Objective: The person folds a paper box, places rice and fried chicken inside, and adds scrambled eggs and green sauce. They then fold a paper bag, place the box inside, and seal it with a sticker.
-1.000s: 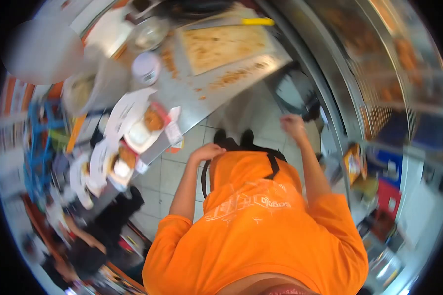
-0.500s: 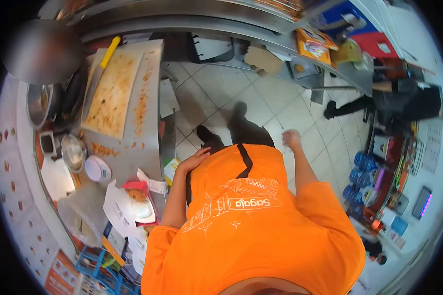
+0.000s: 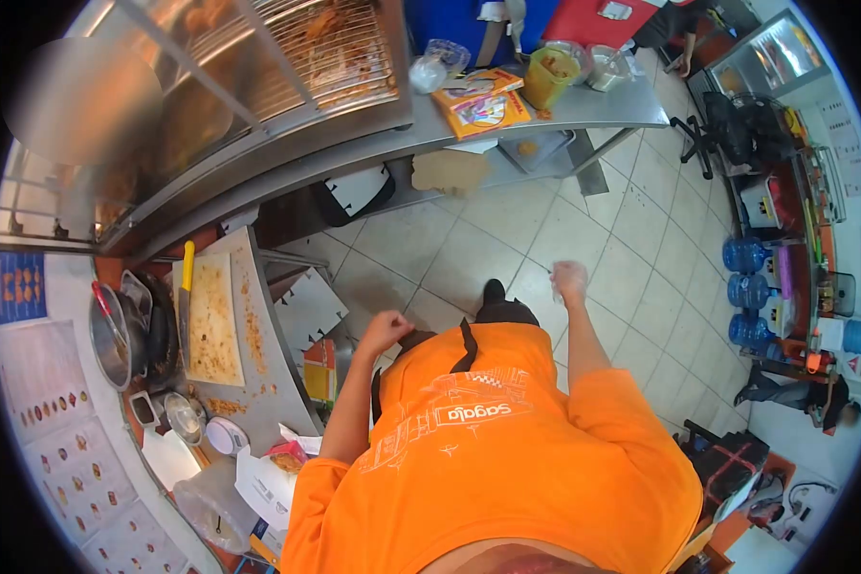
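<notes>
My left hand (image 3: 385, 333) is just off my left hip, fingers curled, with nothing seen in it. My right hand (image 3: 570, 280) hangs out over the floor on the right. It is blurred, with its fingers drawn in and what looks like clear plastic about it; anything inside is hidden. Nearest on the left is a steel table (image 3: 275, 397) with a crumb-strewn cutting board (image 3: 216, 335). Along the board's left edge lies a yellow-handled knife (image 3: 187, 273).
A steel counter (image 3: 584, 107) ahead bears a glass food warmer (image 3: 287, 77), orange packets (image 3: 483, 110) and a yellow-green tub (image 3: 549, 78). Metal bowls (image 3: 113, 354) stand left. Blue water jugs (image 3: 748, 292) line the right side, beyond the tiled floor (image 3: 497, 225). Other people are at right.
My view has shifted, bringing the warmer and counter further into sight. My left hand has come off my hip and its fingers have curled. My right hand remains out to the side.
</notes>
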The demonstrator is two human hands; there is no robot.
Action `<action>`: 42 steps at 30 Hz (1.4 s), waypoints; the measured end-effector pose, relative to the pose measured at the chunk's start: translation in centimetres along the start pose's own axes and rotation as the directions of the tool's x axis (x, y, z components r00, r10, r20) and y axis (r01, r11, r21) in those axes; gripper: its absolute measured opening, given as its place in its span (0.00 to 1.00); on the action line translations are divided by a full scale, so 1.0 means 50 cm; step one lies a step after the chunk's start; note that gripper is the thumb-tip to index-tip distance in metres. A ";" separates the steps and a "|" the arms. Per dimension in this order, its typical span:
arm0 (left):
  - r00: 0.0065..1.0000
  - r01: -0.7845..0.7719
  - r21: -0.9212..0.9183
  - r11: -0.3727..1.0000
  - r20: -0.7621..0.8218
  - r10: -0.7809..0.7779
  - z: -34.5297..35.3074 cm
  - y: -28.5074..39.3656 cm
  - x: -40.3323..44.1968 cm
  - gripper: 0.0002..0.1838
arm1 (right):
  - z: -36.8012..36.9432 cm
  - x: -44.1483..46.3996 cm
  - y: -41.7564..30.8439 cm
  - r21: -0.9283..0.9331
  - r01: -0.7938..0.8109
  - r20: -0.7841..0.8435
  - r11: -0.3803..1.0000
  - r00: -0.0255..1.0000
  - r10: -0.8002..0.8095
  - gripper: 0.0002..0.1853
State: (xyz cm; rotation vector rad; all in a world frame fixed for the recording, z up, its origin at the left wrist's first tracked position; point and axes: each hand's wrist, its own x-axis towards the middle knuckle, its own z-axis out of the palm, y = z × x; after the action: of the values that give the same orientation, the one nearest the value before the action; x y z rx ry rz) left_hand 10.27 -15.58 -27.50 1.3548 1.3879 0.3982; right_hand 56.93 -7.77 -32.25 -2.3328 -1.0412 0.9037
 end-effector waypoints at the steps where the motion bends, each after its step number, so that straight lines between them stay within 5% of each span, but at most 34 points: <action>1: 1.000 0.002 0.125 0.992 -0.029 0.002 0.005 0.048 0.034 0.15 | -0.021 0.009 -0.042 -0.006 -0.076 0.016 0.997 0.997 0.076 0.10; 3: 0.990 0.003 0.273 0.962 -0.139 0.036 0.032 0.140 0.090 0.18 | -0.020 0.060 -0.019 0.049 0.290 -0.113 0.956 0.952 -0.283 0.10; 5: 0.989 0.036 0.175 0.984 -0.147 -0.010 0.078 0.198 0.157 0.18 | -0.069 0.070 -0.080 0.554 -0.097 0.133 0.827 0.991 0.026 0.11; 10: 0.995 -0.062 0.203 0.977 -0.064 0.076 0.190 0.298 0.253 0.13 | -0.146 0.124 -0.044 0.694 0.050 0.014 0.718 0.996 -0.083 0.11; 13: 0.991 -0.001 0.232 0.973 0.133 -0.031 0.240 0.252 0.286 0.11 | -0.231 0.121 -0.050 0.673 -0.224 0.125 0.705 0.974 0.191 0.11; 14: 0.993 0.027 0.235 0.972 0.108 -0.054 0.250 0.242 0.291 0.11 | -0.232 0.140 -0.013 0.673 -0.224 0.112 0.704 0.973 0.203 0.12; 16: 0.952 -0.167 0.442 0.882 0.304 0.028 0.272 0.216 0.269 0.12 | -0.229 0.176 0.095 0.662 -0.233 0.144 0.712 0.972 0.183 0.15; 20: 0.838 -0.049 0.616 0.787 0.454 -0.303 0.271 0.280 0.224 0.17 | -0.242 0.203 0.207 0.664 -0.388 0.295 0.638 0.921 0.254 0.15; 21: 0.842 -0.077 0.519 0.851 0.491 -0.223 0.271 0.284 0.215 0.19 | -0.243 0.198 0.214 0.683 -0.425 0.317 0.594 0.905 0.282 0.15; 22: 0.845 -0.097 0.417 0.904 0.514 -0.146 0.268 0.270 0.207 0.21 | -0.240 0.184 0.218 0.642 -0.463 0.372 0.611 0.885 0.280 0.15; 24: 0.802 0.163 0.536 0.828 0.416 -0.428 0.306 0.134 0.218 0.28 | -0.241 0.182 0.193 0.621 -0.535 0.408 0.573 0.845 0.346 0.15; 25: 0.802 0.196 0.524 0.829 0.401 -0.443 0.323 0.128 0.203 0.28 | -0.236 0.174 0.167 0.590 -0.560 0.397 0.582 0.829 0.395 0.14; 27: 0.767 0.507 0.571 0.646 0.045 -0.641 0.361 0.129 0.174 0.36 | -0.229 0.159 0.138 0.531 -0.541 0.428 0.652 0.836 0.344 0.14; 34: 0.838 0.501 0.332 0.800 0.047 -0.544 0.424 0.043 0.056 0.43 | -0.216 0.166 0.199 0.150 -0.269 0.496 0.951 0.853 0.163 0.13; 39: 0.721 0.678 0.212 0.704 -0.002 -0.693 0.435 0.022 -0.049 0.36 | -0.249 0.097 0.353 -0.101 -0.304 0.434 0.947 0.843 0.317 0.12; 41: 0.746 0.663 0.110 0.740 -0.011 -0.666 0.461 -0.127 -0.106 0.35 | -0.267 0.024 0.424 -0.270 -0.369 0.404 0.889 0.795 0.453 0.12; 42: 0.775 0.632 0.018 0.775 -0.019 -0.632 0.478 -0.194 -0.140 0.33 | -0.294 -0.019 0.513 -0.313 -0.145 0.506 0.939 0.811 0.293 0.12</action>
State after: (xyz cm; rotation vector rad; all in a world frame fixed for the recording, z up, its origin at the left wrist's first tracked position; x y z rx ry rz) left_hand 23.74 -34.67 -40.51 0.8184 1.7631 -0.0691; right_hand 79.45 -26.30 -37.18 -2.5087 -1.1691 1.6974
